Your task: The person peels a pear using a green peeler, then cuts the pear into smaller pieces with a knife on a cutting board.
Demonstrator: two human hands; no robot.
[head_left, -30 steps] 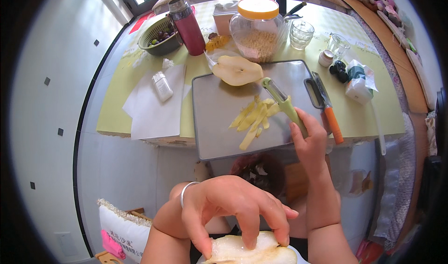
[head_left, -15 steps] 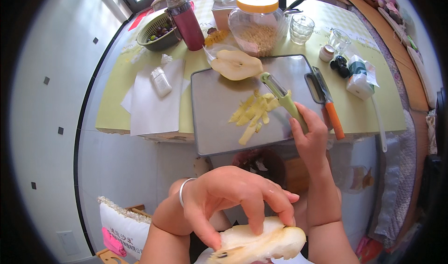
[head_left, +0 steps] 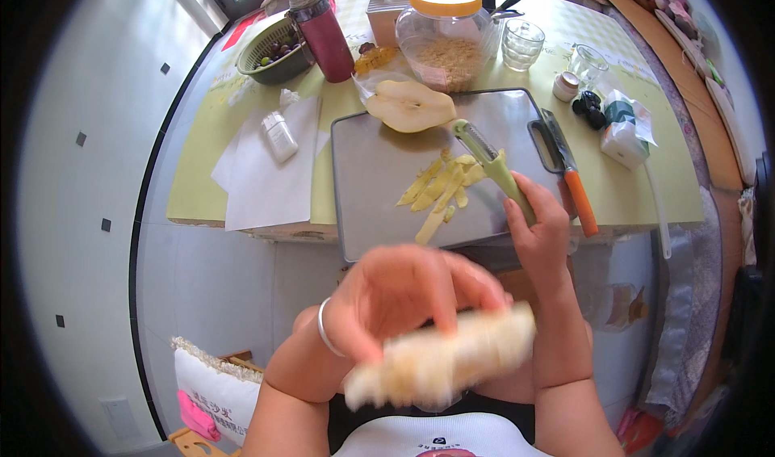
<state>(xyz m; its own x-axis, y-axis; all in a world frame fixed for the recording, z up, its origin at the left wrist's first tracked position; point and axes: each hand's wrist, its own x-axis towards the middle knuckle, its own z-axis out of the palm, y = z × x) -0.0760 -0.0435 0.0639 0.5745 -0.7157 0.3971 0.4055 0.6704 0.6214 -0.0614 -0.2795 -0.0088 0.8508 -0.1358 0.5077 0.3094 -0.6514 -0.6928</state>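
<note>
Left hand pinches a blurred, creamy-white pear piece; right hand grips a green peeler.

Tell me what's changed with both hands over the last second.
The left hand has moved up the picture from its lower edge, carrying the pale, elongated piece of pear, now motion-blurred. Nothing was newly taken or released. Unchanged: the right hand holds the light-green, long-handled peeler above the grey rectangular cutting board; the thin yellow-green peel strips lie there.
</note>
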